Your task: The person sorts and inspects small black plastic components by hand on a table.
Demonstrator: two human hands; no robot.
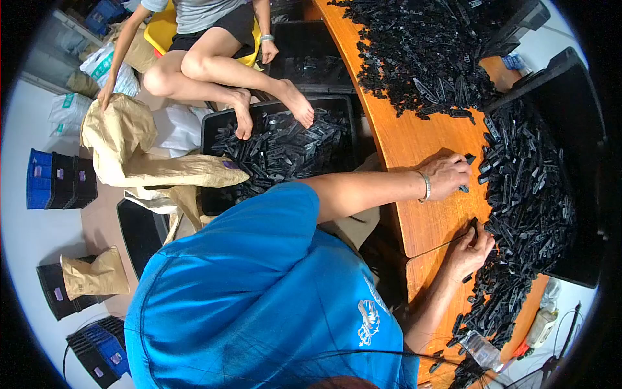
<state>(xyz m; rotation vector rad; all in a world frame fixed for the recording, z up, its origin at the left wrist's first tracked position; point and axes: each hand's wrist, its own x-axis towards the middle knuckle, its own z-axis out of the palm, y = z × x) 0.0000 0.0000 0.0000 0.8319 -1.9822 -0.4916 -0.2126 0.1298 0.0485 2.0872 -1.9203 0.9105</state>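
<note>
At far left stand three groups of bins (pixel 61 179), one topped by a brown paper sack (pixel 97 272). Next, one seated co-worker (pixel 201 16) touches one tan sack (pixel 120 129), with two bare feet (pixel 295 104) over one black tub (pixel 350 129) of black pieces. At the wooden table (pixel 427 139), the person's left hand (pixel 448 176) curls its fingers around black pieces (pixel 470 158); whether one or two, one cannot tell. The right hand (pixel 471 253) pinches one small piece (pixel 473 223) between thumb and fingertips. Further right lie two heaps (pixel 528 201) of the same pieces, too many to count, and one clear plastic container (pixel 483 350).
</note>
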